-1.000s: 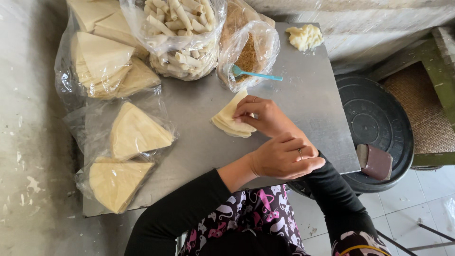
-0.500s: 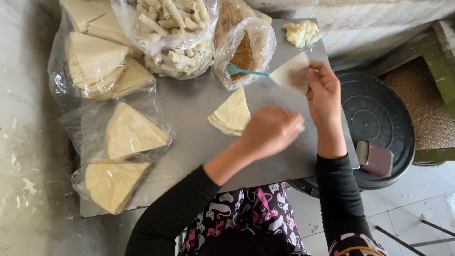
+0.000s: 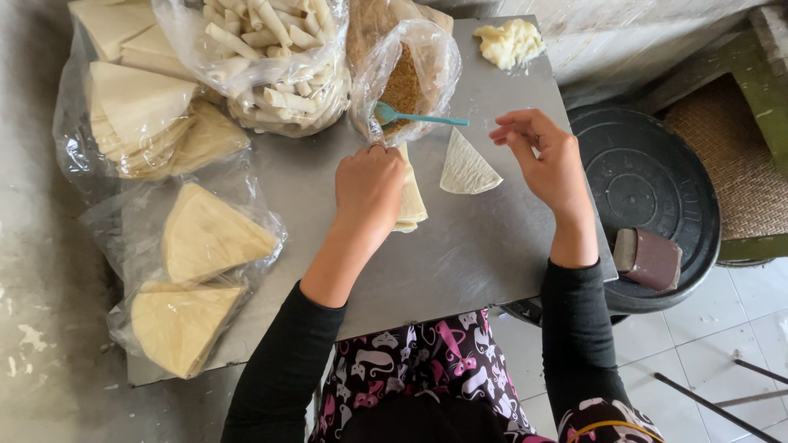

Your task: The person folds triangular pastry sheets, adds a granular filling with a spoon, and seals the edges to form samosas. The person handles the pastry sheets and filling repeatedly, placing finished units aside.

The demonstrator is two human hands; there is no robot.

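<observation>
With right hand empty — pastry triangle alone

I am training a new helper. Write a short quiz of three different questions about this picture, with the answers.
1. True or false: the single wrapper sheet lies apart from the stack of wrappers.
2. What does the turquoise spoon rest in?
A. the bag of brown filling
B. the bag of rolled pastries
C. the black round lid
3. Fill the gap: the left hand rests on the ____ of wrappers.

Key
1. True; bare metal table shows between them.
2. A; its bowl is in the bag mouth.
3. stack. The right hand hovers open above the table, holding nothing.
</observation>
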